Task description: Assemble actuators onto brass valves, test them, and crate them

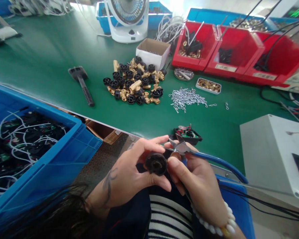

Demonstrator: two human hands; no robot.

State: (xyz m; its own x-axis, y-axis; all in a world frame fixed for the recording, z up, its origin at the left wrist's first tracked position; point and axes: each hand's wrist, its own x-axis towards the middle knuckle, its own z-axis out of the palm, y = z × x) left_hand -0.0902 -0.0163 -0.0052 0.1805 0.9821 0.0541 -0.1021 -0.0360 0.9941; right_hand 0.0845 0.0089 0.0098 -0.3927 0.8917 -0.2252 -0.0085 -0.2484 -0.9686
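My left hand (129, 169) grips a black round plastic fitting (156, 164) between thumb and fingers, its hollow face turned up towards me. Close beside it, my right hand (201, 181) holds blue-handled cutting pliers (181, 147), their jaws pointing left. The right thumb and fingertips meet at the right side of the fitting; a small brass-coloured part partly shows there, and I cannot tell exactly how it is held. Just beyond the pliers, a black housing with a green circuit board (189, 133) and red wires lies near the table edge.
Behind my hands is a pile of brass and black fittings (134, 83). Metal clips (186, 99) lie right of it, near a small tray (208, 86). Red bins (229, 63), a white box (151, 54) and a fan (129, 33) stand behind. A blue crate (82, 132) is left; a grey-white case (271, 156) right.
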